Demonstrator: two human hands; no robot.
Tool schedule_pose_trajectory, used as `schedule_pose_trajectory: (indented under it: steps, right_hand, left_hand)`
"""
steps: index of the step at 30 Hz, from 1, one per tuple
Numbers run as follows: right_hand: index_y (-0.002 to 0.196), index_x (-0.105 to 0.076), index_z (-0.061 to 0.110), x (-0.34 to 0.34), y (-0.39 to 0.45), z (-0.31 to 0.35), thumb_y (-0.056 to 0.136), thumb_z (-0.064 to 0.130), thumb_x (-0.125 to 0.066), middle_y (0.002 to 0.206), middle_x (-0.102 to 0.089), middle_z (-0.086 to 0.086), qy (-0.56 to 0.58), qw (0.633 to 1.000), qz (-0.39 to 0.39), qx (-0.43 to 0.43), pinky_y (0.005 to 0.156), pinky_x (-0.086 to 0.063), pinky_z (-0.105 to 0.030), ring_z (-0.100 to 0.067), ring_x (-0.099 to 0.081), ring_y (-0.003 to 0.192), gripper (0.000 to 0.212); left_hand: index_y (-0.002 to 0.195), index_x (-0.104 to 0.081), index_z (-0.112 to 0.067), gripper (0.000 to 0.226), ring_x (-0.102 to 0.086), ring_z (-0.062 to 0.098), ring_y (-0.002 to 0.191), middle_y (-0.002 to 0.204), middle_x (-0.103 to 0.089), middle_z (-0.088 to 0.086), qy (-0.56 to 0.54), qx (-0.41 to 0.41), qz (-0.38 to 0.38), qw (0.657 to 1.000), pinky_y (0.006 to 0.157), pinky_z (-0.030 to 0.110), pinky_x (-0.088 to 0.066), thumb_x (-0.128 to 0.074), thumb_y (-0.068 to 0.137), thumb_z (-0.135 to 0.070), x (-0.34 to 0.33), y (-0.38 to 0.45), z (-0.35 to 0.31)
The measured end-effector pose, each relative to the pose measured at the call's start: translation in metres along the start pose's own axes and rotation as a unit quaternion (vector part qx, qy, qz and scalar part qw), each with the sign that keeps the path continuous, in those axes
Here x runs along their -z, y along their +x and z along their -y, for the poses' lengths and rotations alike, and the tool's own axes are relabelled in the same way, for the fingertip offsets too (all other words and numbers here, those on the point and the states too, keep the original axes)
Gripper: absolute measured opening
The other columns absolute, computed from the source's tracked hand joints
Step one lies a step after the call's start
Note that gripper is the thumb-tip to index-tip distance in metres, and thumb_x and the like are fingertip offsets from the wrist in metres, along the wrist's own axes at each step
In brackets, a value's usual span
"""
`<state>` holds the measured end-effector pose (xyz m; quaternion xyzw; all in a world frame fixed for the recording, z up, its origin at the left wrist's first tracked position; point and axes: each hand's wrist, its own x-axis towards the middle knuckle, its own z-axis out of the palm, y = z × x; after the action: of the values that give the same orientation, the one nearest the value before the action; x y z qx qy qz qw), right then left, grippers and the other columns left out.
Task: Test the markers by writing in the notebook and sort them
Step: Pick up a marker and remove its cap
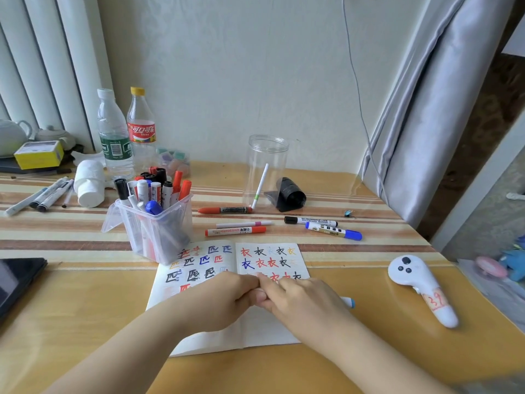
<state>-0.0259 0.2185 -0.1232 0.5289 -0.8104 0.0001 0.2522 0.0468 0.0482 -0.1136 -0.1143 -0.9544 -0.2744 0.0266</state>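
Striped table (pixel 326 245) with open notebook (pixel 267 331), marker bin (pixel 156 231), clear jar (pixel 265 169), loose markers (pixel 235 231), white controller (pixel 420 285).

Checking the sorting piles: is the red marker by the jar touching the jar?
Touching. The head view shows the red marker's right end meeting the jar's base.

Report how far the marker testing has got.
Done: the notebook carries many coloured test characters, and several markers lie loose beyond it, like the blue marker. In hand: both hands, left hand and right hand, meet on one marker. Left: the tub is still packed.
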Motion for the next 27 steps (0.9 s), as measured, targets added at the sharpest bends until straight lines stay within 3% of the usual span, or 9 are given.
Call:
schedule_pose_trajectory:
  steps: [2, 6, 12, 16, 18, 20, 22, 25, 27]
  right_hand:
    - [0.118, -0.062, 0.019, 0.009, 0.006, 0.004, 0.086, 0.046, -0.040, 0.058, -0.061, 0.006, 0.057, 0.996, 0.058, -0.036, 0.037, -0.037, -0.021, -0.013, -0.061, 0.046, 0.048]
    - [0.147, -0.001, 0.028, 0.028, 0.009, 0.000, 0.093, 0.043, -0.043, 0.087, -0.063, 0.005, 0.206, 0.948, 0.179, -0.164, 0.070, -0.045, -0.034, -0.022, -0.060, 0.081, 0.070]
    - [0.117, -0.022, 0.043, 0.038, -0.004, -0.045, 0.098, 0.021, -0.041, 0.103, -0.068, 0.014, 0.425, 0.850, 0.141, -0.277, 0.078, -0.050, -0.029, -0.010, -0.062, 0.081, 0.035]
    - [0.105, -0.060, 0.015, 0.039, -0.005, -0.055, 0.097, 0.012, -0.044, 0.098, -0.073, -0.008, 0.661, 0.661, 0.018, -0.354, 0.067, -0.052, -0.020, -0.014, -0.061, 0.071, 0.018]
    - [0.105, -0.064, 0.004, 0.036, -0.006, -0.051, 0.094, 0.007, -0.043, 0.093, -0.071, -0.020, 0.772, 0.508, 0.004, -0.382, 0.061, -0.053, -0.019, -0.015, -0.060, 0.066, 0.024]
    - [0.107, -0.062, 0.001, 0.029, -0.007, -0.043, 0.091, 0.000, -0.044, 0.079, -0.067, -0.021, 0.811, 0.437, 0.000, -0.389, 0.054, -0.050, -0.018, -0.014, -0.057, 0.059, 0.024]
    - [0.101, -0.058, 0.006, 0.018, -0.008, -0.035, 0.091, 0.005, -0.049, 0.065, -0.062, -0.012, 0.792, 0.473, 0.007, -0.385, 0.047, -0.043, -0.017, -0.011, -0.050, 0.051, 0.013]
    - [0.082, -0.053, 0.020, 0.002, -0.010, -0.027, 0.087, 0.034, -0.054, 0.046, -0.046, 0.003, 0.650, 0.652, 0.021, -0.390, 0.048, -0.030, -0.016, -0.008, -0.036, 0.044, 0.015]
    - [0.081, -0.054, 0.018, -0.005, -0.012, -0.025, 0.094, 0.031, -0.051, 0.041, -0.036, 0.005, 0.595, 0.701, 0.001, -0.394, 0.047, -0.030, -0.014, -0.008, -0.033, 0.041, 0.019]
  left_hand:
    - [0.089, -0.052, -0.011, 0.030, -0.050, 0.024, 0.069, 0.076, -0.060, 0.008, 0.014, 0.015, 0.007, 1.000, 0.064, 0.034, -0.039, -0.035, 0.097, -0.035, -0.002, 0.002, -0.001]
    - [0.081, -0.044, -0.018, 0.022, -0.047, 0.017, 0.073, 0.075, -0.051, -0.002, 0.043, 0.060, -0.013, 0.997, 0.061, 0.028, -0.030, -0.038, 0.096, -0.032, 0.001, 0.006, -0.001]
    - [0.090, -0.049, -0.021, 0.013, -0.043, 0.007, 0.068, 0.079, -0.045, -0.009, 0.051, 0.088, -0.100, 0.990, 0.053, 0.013, -0.029, -0.045, 0.094, -0.032, 0.014, 0.010, 0.010]
    - [0.099, -0.063, -0.020, 0.017, -0.048, 0.010, 0.073, 0.093, -0.048, -0.007, 0.042, 0.053, -0.115, 0.991, 0.063, 0.015, -0.033, -0.055, 0.089, -0.030, 0.010, 0.022, 0.009]
    - [0.103, -0.065, -0.021, 0.020, -0.049, 0.009, 0.076, 0.097, -0.048, -0.007, 0.039, 0.052, -0.120, 0.991, 0.069, 0.016, -0.034, -0.057, 0.087, -0.031, 0.006, 0.029, 0.008]
    - [0.109, -0.064, -0.020, 0.025, -0.046, 0.008, 0.079, 0.099, -0.047, -0.008, 0.033, 0.059, -0.130, 0.989, 0.072, 0.017, -0.034, -0.059, 0.087, -0.031, 0.001, 0.035, 0.009]
    - [0.112, -0.063, -0.018, 0.028, -0.045, 0.009, 0.086, 0.101, -0.048, -0.006, 0.027, 0.062, -0.140, 0.988, 0.078, 0.018, -0.037, -0.060, 0.086, -0.030, -0.006, 0.038, 0.011]
    - [0.114, -0.063, -0.016, 0.032, -0.050, 0.016, 0.100, 0.104, -0.053, -0.001, 0.015, 0.063, -0.165, 0.984, 0.083, 0.019, -0.036, -0.063, 0.084, -0.027, -0.019, 0.038, 0.016]
    - [0.113, -0.064, -0.015, 0.033, -0.052, 0.019, 0.099, 0.101, -0.056, 0.001, 0.013, 0.056, -0.183, 0.982, 0.080, 0.019, -0.034, -0.066, 0.082, -0.024, -0.025, 0.035, 0.020]
